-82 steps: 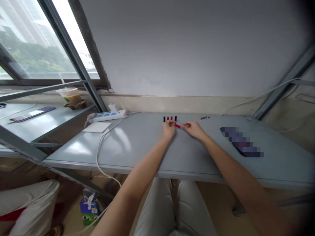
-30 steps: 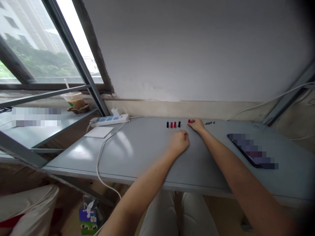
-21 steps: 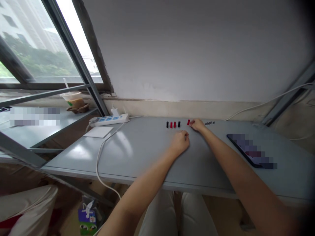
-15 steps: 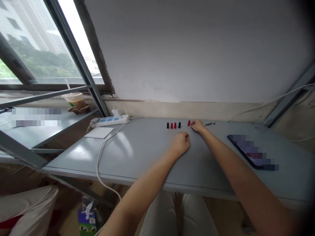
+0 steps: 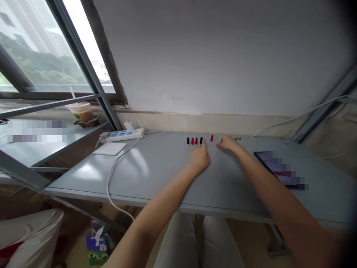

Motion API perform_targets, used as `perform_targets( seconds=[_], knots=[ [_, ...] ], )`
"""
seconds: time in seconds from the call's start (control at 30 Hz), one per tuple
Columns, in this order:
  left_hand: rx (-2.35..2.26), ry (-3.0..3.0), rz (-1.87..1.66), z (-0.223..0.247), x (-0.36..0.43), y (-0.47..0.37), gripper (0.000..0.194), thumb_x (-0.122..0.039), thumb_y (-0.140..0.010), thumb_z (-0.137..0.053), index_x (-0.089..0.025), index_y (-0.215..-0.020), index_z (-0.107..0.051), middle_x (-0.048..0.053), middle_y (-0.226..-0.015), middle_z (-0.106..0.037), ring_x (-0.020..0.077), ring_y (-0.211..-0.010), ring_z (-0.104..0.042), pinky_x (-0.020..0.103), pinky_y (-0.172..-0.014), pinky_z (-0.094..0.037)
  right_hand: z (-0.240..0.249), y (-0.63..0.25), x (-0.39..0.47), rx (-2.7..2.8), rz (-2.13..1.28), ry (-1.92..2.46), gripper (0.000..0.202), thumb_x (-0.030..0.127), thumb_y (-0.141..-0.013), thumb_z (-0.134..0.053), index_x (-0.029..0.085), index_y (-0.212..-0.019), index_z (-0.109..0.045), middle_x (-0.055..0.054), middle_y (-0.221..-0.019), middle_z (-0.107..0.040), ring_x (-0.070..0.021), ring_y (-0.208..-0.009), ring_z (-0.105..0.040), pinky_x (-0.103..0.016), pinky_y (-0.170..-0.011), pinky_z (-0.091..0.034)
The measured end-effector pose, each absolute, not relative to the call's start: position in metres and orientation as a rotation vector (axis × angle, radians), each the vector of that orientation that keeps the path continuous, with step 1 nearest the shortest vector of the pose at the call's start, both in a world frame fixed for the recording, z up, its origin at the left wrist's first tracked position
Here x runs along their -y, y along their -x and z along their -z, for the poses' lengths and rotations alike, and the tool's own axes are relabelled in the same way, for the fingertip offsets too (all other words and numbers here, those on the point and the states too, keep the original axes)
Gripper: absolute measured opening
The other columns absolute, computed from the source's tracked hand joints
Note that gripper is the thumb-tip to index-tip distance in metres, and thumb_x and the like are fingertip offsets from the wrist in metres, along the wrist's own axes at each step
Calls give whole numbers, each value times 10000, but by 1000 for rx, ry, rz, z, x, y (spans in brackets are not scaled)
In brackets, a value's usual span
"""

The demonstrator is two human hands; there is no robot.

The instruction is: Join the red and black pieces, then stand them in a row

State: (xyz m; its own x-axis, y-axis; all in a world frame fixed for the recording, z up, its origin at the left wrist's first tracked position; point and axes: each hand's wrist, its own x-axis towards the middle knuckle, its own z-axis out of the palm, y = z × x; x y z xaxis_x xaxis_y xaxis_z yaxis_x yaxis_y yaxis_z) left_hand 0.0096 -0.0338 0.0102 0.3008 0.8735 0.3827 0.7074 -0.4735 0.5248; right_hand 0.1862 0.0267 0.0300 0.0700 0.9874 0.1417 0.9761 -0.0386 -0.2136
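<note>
On the grey table (image 5: pixel 161 163) two red cylinders (image 5: pixel 194 141) stand between a black cylinder (image 5: pixel 188 140) on the left and another black one (image 5: pixel 201 140) on the right. My left hand (image 5: pixel 200 156) rests just in front of that right one, its index finger stretched out beside it and the others curled. A single red cylinder (image 5: pixel 212 138), slightly tilted, is apart from the row. To its right is my right hand (image 5: pixel 226 143), fingers pinched together; whatever they hold, if anything, is too small to tell. Small dark pieces (image 5: pixel 238 139) lie behind my right wrist.
A tablet-like device (image 5: pixel 276 171) lies on the right. At the left are a power strip (image 5: pixel 122 134), a white flat pad (image 5: pixel 110 149) and a white cable (image 5: pixel 110 182) running over the front edge. A drink cup (image 5: pixel 80 111) stands on the neighbouring surface.
My left hand has extended its index finger towards the right black cylinder. My right hand has moved a little away from the single red cylinder. The view has shifted slightly.
</note>
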Motion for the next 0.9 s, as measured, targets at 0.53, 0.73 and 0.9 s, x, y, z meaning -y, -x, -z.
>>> perform_targets(
  seconds=[0.53,0.73,0.9],
  knots=[
    [-1854,-2320,-454,-22,0,-24,743,-142,-792,-433,-133,-1422,-39,195,-1122,-555,261,-995,-560,361,-824,-425,-20,-161,30,1858,-5,1925,233,321,-795,-484,179,-776,-668,-74,-749,-660,-175,-693,-584,-251,-603,-380],
    [-1829,-2368,-575,-25,-5,-24,475,-75,-846,-290,-100,-1316,-360,193,-1078,-573,234,-959,-570,333,-787,-430,-17,-159,30,1892,-40,1903,226,320,-805,-475,187,-770,-654,-80,-770,-660,-183,-705,-582,-264,-612,-376],
    [-1621,-2229,-889,-22,-8,-18,288,-77,-830,-366,-110,-999,-597,177,-1008,-606,227,-950,-564,328,-800,-418,-11,-161,26,1839,-38,1866,192,274,-819,-446,174,-825,-610,-103,-806,-650,-196,-735,-580,-273,-626,-374]
  ],
)
